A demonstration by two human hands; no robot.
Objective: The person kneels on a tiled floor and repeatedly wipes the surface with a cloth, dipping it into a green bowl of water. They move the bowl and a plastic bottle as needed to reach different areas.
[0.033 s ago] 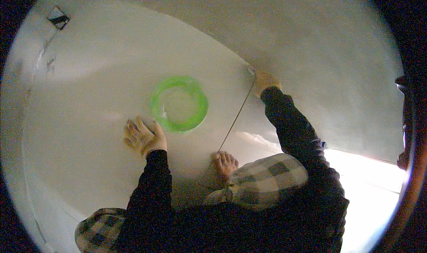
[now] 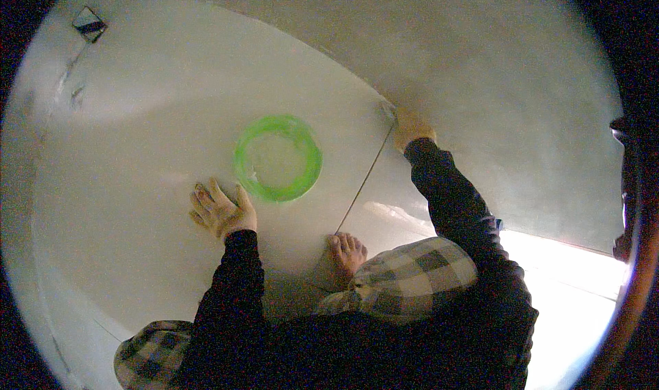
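My left hand (image 2: 221,211) lies on the pale tiled floor (image 2: 158,266) with its fingers spread, holding nothing. Just beyond its thumb is a round green dish (image 2: 302,177), perhaps a shallow bowl or plate, with pale smears inside its rim. Further right, my right hand (image 2: 413,126) is closed low against the wall, where a dark tile joint (image 2: 364,182) meets the wall's foot. A small pale, flat piece (image 2: 388,109) shows at its fingertips, touching the corner. The rest of what it grips is hidden by the hand.
A grey wall (image 2: 480,81) rises along the far and right side. My bare foot (image 2: 348,251) stands beside the tile joint. A square floor drain (image 2: 89,24) lies at the far left. Bright light falls on the floor (image 2: 570,308) at the lower right.
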